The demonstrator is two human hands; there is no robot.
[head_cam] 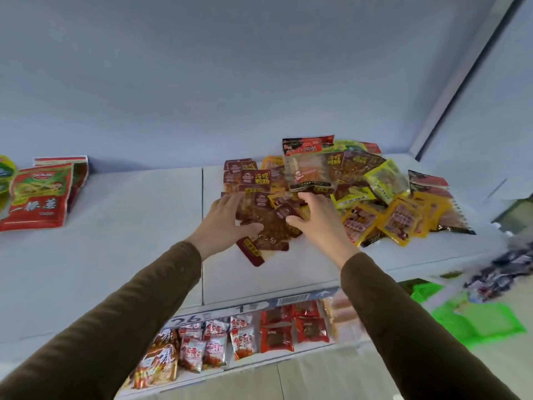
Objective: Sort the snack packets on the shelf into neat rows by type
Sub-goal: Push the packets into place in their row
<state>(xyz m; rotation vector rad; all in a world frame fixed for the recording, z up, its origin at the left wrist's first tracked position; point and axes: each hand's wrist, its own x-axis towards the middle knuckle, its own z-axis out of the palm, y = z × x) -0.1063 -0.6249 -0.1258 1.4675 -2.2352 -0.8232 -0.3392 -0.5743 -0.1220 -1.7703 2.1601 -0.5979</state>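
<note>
A jumbled heap of snack packets lies on the white shelf (129, 241) at centre right. Dark red packets (253, 180) sit at its left, yellow packets (403, 220) at its right, and a larger clear packet with a red top (311, 168) leans at the back. My left hand (225, 223) rests with spread fingers on the dark red packets at the front of the heap (274, 235). My right hand (317, 217) touches the same small stack from the right, thumb toward the left hand, fingers reaching under the clear packet. Neither hand plainly grips a packet.
Large red and green bags (40, 192) stand at the shelf's far left. The lower shelf holds rows of small red and white packets (245, 336). Green bags (473, 319) and dark packets (507, 267) lie at the lower right. A wall corner closes the right side.
</note>
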